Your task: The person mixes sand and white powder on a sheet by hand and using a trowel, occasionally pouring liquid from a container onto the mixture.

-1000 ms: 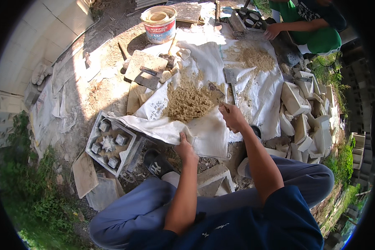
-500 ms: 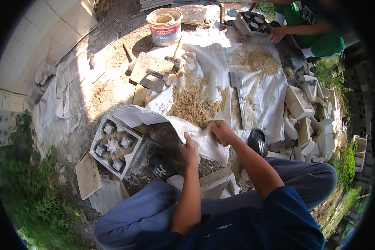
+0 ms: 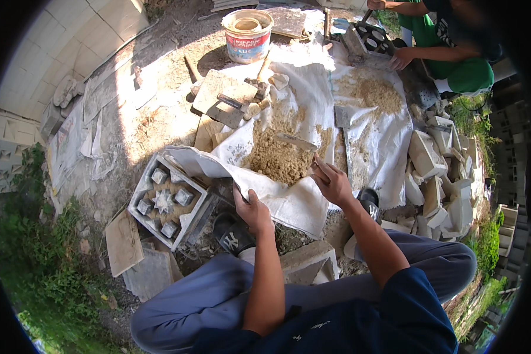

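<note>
White lettering stands on the bucket point(image 3: 247, 47) (on red), black shoes point(image 3: 232, 234) and navy shirt point(image 3: 348, 324).

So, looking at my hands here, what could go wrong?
The sandy heap lies on a rumpled white sheet lifted near the left hand, so some might spill. The trowel in the right hand could snag the sheet's folds. Stray grains might also fall into the patterned mould beside the sheet's left corner.

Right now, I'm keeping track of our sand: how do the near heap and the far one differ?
The near heap is thick and clumpy; the far heap looks flatter. The right hand holds a trowel over the near heap; none is over the far heap. Both are tan and lie on white sheeting.
</note>
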Demonstrator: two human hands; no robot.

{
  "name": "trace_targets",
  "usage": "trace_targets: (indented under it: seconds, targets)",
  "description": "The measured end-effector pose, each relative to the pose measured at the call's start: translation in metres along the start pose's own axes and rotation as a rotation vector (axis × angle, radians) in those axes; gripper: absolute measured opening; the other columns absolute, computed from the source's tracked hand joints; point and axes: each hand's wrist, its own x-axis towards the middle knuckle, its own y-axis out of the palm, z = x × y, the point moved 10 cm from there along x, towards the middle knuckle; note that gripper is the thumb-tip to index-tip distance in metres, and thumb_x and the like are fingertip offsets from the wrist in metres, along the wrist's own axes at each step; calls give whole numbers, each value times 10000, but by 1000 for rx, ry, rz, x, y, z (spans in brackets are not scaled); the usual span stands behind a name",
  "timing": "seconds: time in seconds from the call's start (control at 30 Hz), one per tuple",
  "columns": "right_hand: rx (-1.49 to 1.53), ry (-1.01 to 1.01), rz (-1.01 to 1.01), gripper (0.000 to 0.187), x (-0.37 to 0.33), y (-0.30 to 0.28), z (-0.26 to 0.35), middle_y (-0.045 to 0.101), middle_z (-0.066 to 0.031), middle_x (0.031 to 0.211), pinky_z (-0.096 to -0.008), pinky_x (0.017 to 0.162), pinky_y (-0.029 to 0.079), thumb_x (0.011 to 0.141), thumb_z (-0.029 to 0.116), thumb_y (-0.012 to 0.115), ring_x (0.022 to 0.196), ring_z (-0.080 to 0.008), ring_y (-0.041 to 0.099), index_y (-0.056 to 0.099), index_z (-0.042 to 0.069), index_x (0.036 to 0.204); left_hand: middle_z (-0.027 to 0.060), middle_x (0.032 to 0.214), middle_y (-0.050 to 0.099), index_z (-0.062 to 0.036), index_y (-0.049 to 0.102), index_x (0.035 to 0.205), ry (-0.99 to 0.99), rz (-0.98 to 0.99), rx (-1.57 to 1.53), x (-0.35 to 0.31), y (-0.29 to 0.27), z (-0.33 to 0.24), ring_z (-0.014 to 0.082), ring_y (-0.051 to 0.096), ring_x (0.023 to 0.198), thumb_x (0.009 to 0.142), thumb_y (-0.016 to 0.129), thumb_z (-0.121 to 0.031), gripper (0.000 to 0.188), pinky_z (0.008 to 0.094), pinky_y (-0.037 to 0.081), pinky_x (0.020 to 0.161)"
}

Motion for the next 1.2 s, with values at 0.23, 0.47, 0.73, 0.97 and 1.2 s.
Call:
trace_targets:
  seconds: [0.23,0.47,0.73,0.97,1.2]
  targets:
    - [85,225,67,523,37,30,-68,693,-194,883,-446,731,531,933,121,610,786,-403,657,483,19,1430,175,1323,554,55,453,1379,-250,-214,-341,4,-19,44,257,561,1163,906,546,27,483,346,425,1010]
    - [244,554,194,374,-6,92,-82,588,-131,643,-371,567,481,995,223,554,573,-192,587,587,-21,1276,106,1282,622,38,544,1344,-540,-52,-156,-6,10,81,218,597,1123,946,682,-130,454,360,464,964]
    - [96,281,286,450,28,58,-41,685,-148,784,-420,566,540,997,206,522,620,-266,670,505,75,1427,114,1311,605,55,531,1346,-443,-102,-168,2,6,58,224,579,1153,969,666,-202,476,374,452,980]
    - [-479,187,573,590,75,28,-1,700,-195,940,-508,762,556,971,104,455,836,-378,707,273,93,1532,136,1302,596,78,514,1342,-355,-218,-217,13,-12,54,236,577,1137,979,660,-272,525,369,458,966]
    - [150,485,674,306,25,103,-22,566,-113,548,-378,400,453,1019,297,538,394,-199,533,705,70,1141,155,1227,636,96,541,1291,-336,-361,-156,0,-11,62,247,631,1030,989,635,-260,476,382,508,887]
